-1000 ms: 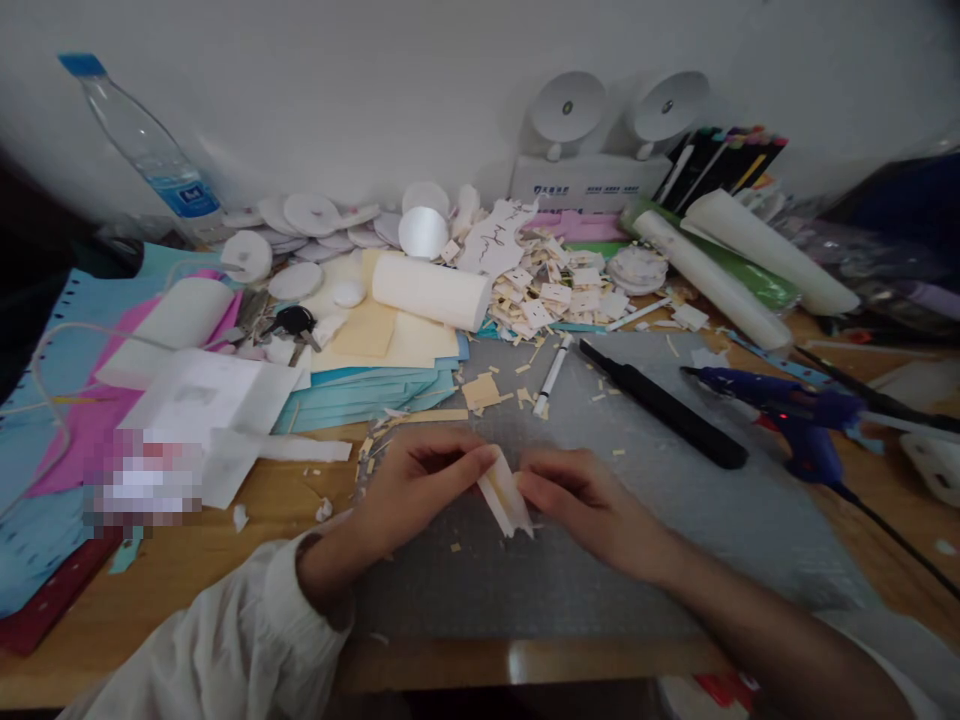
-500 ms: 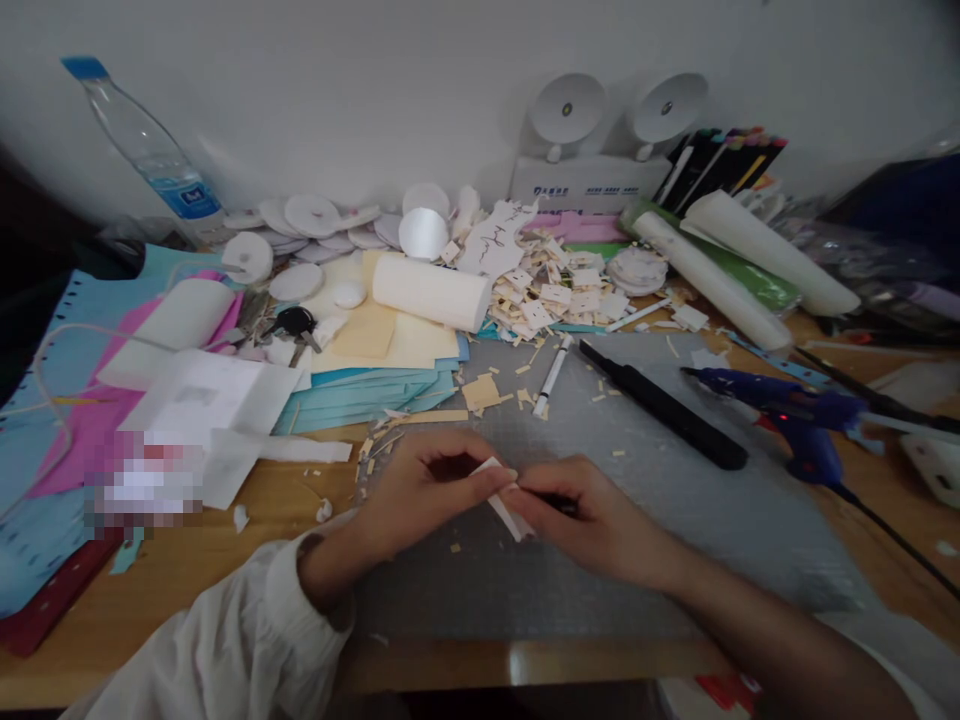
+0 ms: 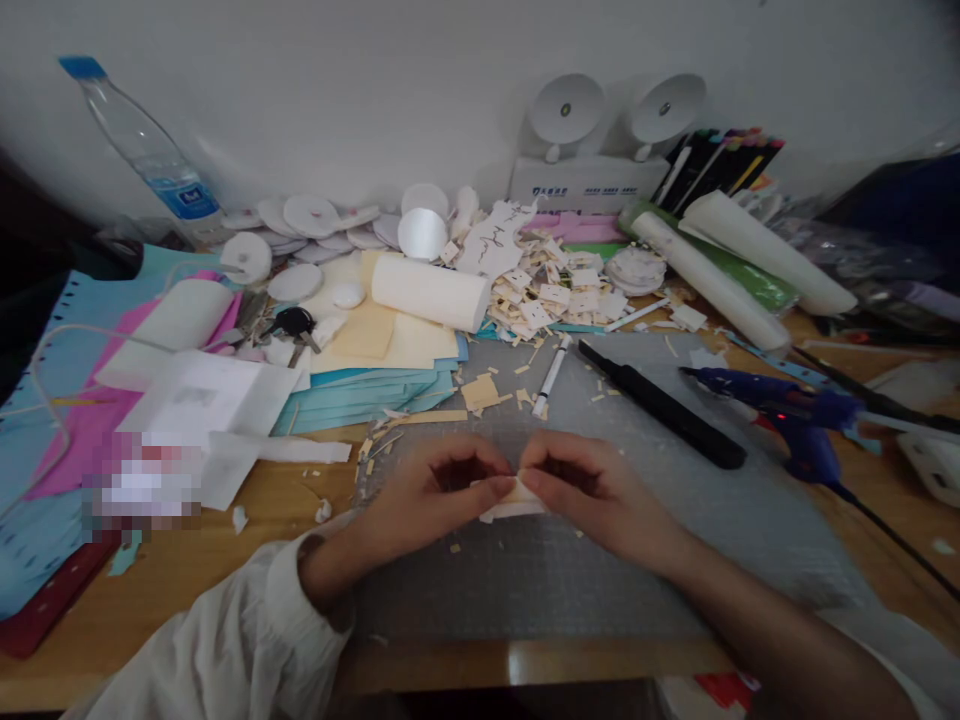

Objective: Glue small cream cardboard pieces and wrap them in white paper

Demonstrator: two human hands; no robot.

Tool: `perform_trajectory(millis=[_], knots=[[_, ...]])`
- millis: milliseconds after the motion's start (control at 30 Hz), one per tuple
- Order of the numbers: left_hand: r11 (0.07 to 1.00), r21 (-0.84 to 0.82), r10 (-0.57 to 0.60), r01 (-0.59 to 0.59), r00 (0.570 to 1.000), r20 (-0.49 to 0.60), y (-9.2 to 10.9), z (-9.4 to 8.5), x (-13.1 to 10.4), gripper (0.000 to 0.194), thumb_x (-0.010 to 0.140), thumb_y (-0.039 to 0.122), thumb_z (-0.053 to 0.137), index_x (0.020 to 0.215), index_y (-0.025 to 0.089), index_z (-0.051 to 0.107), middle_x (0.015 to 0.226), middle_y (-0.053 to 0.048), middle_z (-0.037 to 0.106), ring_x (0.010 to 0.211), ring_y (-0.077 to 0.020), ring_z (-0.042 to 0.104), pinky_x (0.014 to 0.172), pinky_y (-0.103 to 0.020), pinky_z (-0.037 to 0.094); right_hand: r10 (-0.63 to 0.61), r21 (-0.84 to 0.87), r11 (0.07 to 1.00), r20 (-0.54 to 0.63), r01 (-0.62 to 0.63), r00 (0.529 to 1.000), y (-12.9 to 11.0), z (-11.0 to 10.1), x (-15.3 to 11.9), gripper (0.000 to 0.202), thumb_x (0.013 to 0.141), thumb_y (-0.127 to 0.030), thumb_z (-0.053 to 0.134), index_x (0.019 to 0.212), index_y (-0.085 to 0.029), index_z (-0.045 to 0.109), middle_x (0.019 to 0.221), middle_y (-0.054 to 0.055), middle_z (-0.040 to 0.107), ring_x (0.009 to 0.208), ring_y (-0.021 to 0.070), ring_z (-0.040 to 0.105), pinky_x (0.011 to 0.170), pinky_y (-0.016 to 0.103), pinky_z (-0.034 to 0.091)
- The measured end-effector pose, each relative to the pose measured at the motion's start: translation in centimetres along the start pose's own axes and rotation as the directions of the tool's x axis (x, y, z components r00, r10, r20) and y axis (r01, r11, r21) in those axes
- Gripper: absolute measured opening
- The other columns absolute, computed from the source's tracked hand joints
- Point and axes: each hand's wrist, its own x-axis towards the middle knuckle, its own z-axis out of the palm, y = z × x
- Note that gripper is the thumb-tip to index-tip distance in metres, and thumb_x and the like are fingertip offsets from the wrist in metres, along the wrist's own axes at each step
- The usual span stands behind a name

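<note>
1. Wooden table (image 3: 277,570) set against a pale wall (image 3: 315,90); its front middle covered by a grey cutting mat (image 3: 585,590), strewn with scraps.
2. Small pale paper piece (image 3: 516,509) held low above the mat, pinched between thumb and fingers of both hands.
3. Left hand (image 3: 442,495) brought in from the left, thumb laid along the paper's near side, fingers curled behind; wrist wrapped by a light cuff (image 3: 315,585).
4. Right hand (image 3: 596,495) mirrored opposite, forearm bare and slanted, thumb tips nearly met.
5. Beyond the hands: white pen (image 3: 553,375), black tool (image 3: 667,410); blue glue gun (image 3: 795,405) at right, red light shown.
6. Paper's upper part covered by the fingers; its folds cannot be made out. Some fingertips hidden. Patch at left pixelated; right upper arm cut off by the frame.
</note>
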Motion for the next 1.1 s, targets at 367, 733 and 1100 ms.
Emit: perform_trajectory(millis=[367,733,1100], knots=[[0.957,-0.284,0.039,-0.066,0.994,-0.100,0.2,0.4,0.1,0.010,0.083,0.023,0.063,0.082,0.016,0.057,0.073,0.002,0.058,0.062,-0.0084,0.058,0.060,-0.020,0.048,-0.013,0.133,0.991,-0.014,0.015,1.000,0.7,0.4,0.1,0.015,0.088,-0.034,0.053,0.081,-0.021,0.050,0.071,-0.004,0.046,0.062,0.0095,0.043,0.054,0.022,0.036],[1.000,-0.014,-0.025,0.026,1.000,0.016,0.6,0.6,-0.2,0.019,0.084,0.031,0.059,0.079,0.013,0.056,0.068,0.001,0.054,0.059,-0.0086,0.049,0.053,-0.020,0.039,0.033,0.069,0.997,0.032,-0.036,0.999,1.2,0.3,0.1,0.021,0.088,-0.037,0.053,0.075,-0.020,0.051,0.067,-0.004,0.045,0.061,0.0101,0.042,0.053,0.022,0.034],[1.000,0.008,-0.013,0.013,0.999,0.037,0.5,0.3,-0.3,0.015,0.084,0.030,0.060,0.088,0.015,0.057,0.072,0.003,0.052,0.057,-0.0072,0.048,0.049,-0.018,0.039,-0.057,-0.139,0.989,-0.096,0.043,0.994,1.4,0.4,0.0,0.028,0.091,-0.037,0.048,0.070,-0.019,0.049,0.060,-0.006,0.039,0.053,0.0082,0.036,0.047,0.022,0.027]])
